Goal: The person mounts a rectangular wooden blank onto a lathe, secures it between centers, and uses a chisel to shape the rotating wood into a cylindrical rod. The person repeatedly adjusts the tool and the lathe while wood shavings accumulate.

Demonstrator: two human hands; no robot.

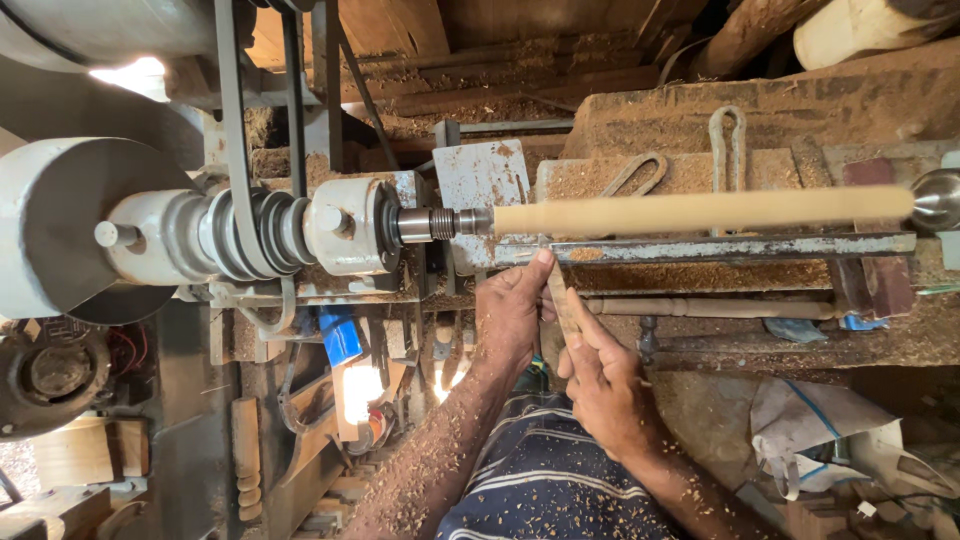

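Observation:
A long pale wooden rod (700,211) is mounted across a wood lathe, from the metal spindle (440,224) on the left to a metal centre (938,198) at the right edge. My left hand (512,312) and my right hand (598,380) together hold a slim wooden-handled turning tool (562,305). Its tip rests on the flat metal tool rest (730,247), just below the rod's left end. The left fingers press near the tip. Further back, the right hand grips the handle. Sawdust covers both forearms.
A belt (236,140) runs over stepped pulleys (255,235) at the left, beside a large grey disc (55,220). A turned spindle (710,308) lies under the rest. Sawdust heaps cover the bed behind. Wood pieces and white sacks (810,415) sit lower down.

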